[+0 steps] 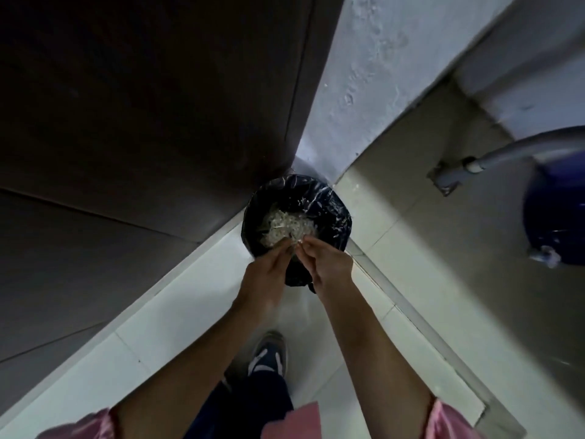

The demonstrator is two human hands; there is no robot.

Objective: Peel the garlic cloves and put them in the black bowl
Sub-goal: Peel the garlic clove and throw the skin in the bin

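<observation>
While both hands were held over the round bin [335,198], its crinkled, glossy black liner was seen heaped with pale, papery garlic skins [288,226]; the left hand [269,269] and right hand [329,264] were set fingertip to fingertip above the near rim, flakes at the tips; whether anything was pinched could not be told; the bin was wedged between a dark door [126,122] and a rough whitewashed wall [364,90]; smooth pale tiles [190,312] lay open nearer the shoe [269,353].
</observation>
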